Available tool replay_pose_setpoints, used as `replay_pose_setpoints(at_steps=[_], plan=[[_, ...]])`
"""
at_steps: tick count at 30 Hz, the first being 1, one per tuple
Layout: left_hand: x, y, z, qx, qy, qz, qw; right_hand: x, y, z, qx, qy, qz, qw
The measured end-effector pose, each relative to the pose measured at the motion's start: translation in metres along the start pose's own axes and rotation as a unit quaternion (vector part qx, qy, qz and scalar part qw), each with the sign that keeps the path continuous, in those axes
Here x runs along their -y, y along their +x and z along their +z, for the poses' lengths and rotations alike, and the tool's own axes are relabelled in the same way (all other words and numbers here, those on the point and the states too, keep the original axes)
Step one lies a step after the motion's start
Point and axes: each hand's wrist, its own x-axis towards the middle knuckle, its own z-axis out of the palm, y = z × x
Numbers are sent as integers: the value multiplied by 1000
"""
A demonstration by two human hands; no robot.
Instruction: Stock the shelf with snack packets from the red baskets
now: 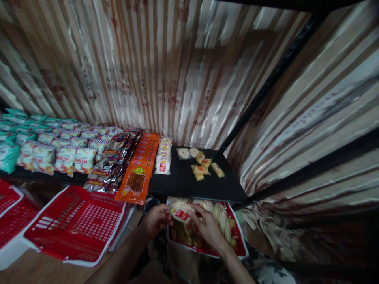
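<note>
Both my hands are down in a red basket [238,244] full of small snack packets, below the front edge of a black shelf [183,181]. My left hand [156,219] and my right hand [207,227] together grip a pale packet with a red label [180,212], fingers curled round its ends. On the shelf above lie several loose yellow and white packets [201,169], a column of white packets [163,157] and a row of orange packs [142,169].
To the left the shelf carries dark foil packs [115,157], white-and-red bags [65,157] and green bags [8,154]. Empty red baskets [77,225] lie at lower left. Striped foil sheeting [166,67] covers the back and right side. Black shelf posts [275,75] run diagonally on the right.
</note>
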Motion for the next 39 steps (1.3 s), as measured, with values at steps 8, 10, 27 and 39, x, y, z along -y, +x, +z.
replay_pose_setpoints(at_steps=[8, 10, 27, 39], plan=[[-10, 5, 11, -33, 34, 93, 995, 2, 2, 12, -15, 174, 93, 980], [-11, 4, 14, -54, 59, 137, 987, 3, 4, 15, -17, 208, 107, 972], [0, 33, 4, -205, 126, 261, 935, 14, 43, 47, -95, 349, 169, 917], [-28, 45, -2, -255, 157, 325, 897, 23, 94, 71, -107, 296, 147, 938]])
